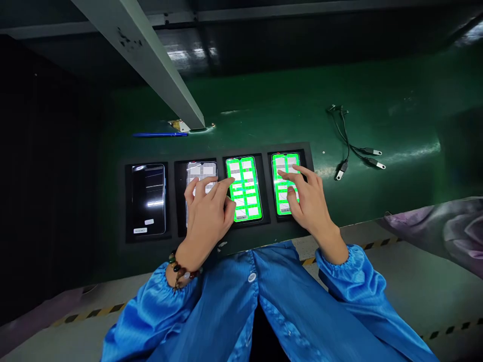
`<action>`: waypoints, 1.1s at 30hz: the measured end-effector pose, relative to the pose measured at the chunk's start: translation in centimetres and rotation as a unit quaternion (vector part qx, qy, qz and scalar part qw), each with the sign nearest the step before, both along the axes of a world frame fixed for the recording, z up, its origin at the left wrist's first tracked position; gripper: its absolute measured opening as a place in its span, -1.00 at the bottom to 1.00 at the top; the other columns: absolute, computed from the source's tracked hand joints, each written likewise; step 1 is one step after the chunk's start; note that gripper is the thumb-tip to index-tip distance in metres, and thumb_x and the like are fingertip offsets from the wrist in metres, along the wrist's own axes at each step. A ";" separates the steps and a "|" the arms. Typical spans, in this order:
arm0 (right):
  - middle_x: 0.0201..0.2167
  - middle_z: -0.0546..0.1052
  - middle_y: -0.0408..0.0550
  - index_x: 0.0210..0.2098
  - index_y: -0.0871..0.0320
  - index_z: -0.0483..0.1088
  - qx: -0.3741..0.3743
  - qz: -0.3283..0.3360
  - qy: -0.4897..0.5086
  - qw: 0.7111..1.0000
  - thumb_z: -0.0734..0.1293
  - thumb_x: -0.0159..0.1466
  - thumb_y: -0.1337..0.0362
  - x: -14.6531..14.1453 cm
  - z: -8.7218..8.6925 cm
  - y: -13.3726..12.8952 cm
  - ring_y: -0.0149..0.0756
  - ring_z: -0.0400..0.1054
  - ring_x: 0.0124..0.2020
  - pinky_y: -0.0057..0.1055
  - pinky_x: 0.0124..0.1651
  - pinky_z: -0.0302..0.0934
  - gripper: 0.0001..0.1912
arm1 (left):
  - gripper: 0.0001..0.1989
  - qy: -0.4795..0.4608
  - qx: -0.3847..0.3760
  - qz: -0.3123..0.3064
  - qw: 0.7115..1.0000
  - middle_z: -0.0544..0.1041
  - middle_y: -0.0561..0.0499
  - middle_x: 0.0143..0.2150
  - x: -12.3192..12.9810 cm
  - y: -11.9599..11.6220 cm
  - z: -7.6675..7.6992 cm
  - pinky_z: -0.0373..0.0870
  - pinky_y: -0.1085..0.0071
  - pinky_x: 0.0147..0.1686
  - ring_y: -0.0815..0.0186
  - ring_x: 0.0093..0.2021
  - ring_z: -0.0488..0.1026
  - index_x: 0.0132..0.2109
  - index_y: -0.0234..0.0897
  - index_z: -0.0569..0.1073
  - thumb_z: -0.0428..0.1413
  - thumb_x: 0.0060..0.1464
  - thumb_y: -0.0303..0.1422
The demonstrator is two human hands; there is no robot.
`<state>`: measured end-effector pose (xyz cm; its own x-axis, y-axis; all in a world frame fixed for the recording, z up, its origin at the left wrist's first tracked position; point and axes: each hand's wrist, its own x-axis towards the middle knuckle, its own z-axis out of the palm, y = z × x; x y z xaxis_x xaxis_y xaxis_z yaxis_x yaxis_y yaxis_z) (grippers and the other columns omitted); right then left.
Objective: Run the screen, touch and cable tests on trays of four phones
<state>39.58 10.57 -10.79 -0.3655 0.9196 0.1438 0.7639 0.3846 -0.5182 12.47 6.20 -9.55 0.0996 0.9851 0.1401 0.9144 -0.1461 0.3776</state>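
Four would exceed the count, so several smartphones lie face up in a row on a black mat. My left hand is open over the phone with a grey-and-white grid, partly covering it. Its index fingertip reaches the left edge of the neighbouring phone with a green grid. My right hand is open, fingers spread over the rightmost phone, also with a green grid; whether the fingertips touch the glass I cannot tell. At the far left lies a phone with a dark screen and small white labels.
The black mat lies on a green tabletop. Short black cables with metal plugs lie to the right. Behind the phones are a blue pen and a slanting grey metal post. The table's front edge runs close to my lap.
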 end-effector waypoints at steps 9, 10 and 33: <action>0.17 0.66 0.04 0.21 0.00 0.47 0.023 -0.063 0.012 0.998 0.14 0.49 0.39 0.9 -0.3 1.8 0.12 0.34 0.44 0.23 0.39 0.23 -0.58 | -0.56 -0.003 0.005 -0.014 1.000 0.71 -0.07 0.02 1.4 1.9 0.2 0.07 -0.22 0.48 -0.10 0.29 0.46 0.28 -0.20 0.53 0.01 0.36 -0.49; 0.17 0.67 0.04 0.19 0.00 0.47 0.026 -0.078 0.010 0.997 0.14 0.49 0.39 1.4 -0.3 1.8 0.12 0.35 0.43 0.25 0.38 0.24 -0.59 | -0.56 -0.007 0.003 -0.024 1.000 0.71 -0.08 0.03 1.8 2.1 0.2 0.08 -0.22 0.48 -0.09 0.28 0.46 0.28 -0.21 0.53 0.01 0.36 -0.49; 0.16 0.69 0.00 0.15 0.00 0.47 0.021 -0.103 0.033 0.994 0.15 0.53 0.37 4.0 -0.7 -1.3 0.10 0.36 0.42 0.32 0.38 0.25 -0.64 | -0.58 -0.023 0.018 -0.057 0.998 0.75 -0.01 0.00 1.4 0.8 0.0 0.07 -0.13 0.47 -0.04 0.25 0.49 0.25 -0.18 0.56 0.05 0.35 -0.52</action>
<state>43.54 9.27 -11.52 -0.1587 0.9665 0.2016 0.7932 0.2464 -0.5569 13.92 7.02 -9.54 0.2034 0.9620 0.1824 0.8728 -0.2626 0.4115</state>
